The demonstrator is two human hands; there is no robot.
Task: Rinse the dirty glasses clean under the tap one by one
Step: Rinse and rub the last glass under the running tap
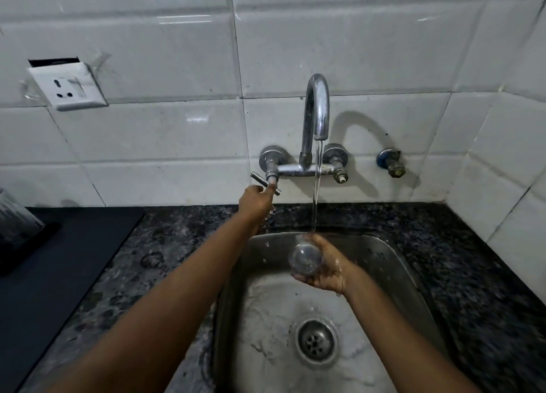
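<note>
Water runs in a thin stream from the chrome tap [317, 105] down onto a clear glass [305, 258]. My right hand [323, 270] grips that glass over the steel sink [381, 262], with its base turned toward me. My left hand [257, 199] reaches up to the tap's left lever handle [264, 181], and its fingers touch the handle's lower end. Another clear glass [16, 218] stands on a dark mat at the far left edge, partly cut off.
The sink drain [316, 339] lies below my hands. Dark speckled granite counter [165, 244] surrounds the sink. A dark mat [59, 268] covers the left counter. A wall socket [71, 86] and a blue-capped valve [390, 162] sit on the white tiled wall.
</note>
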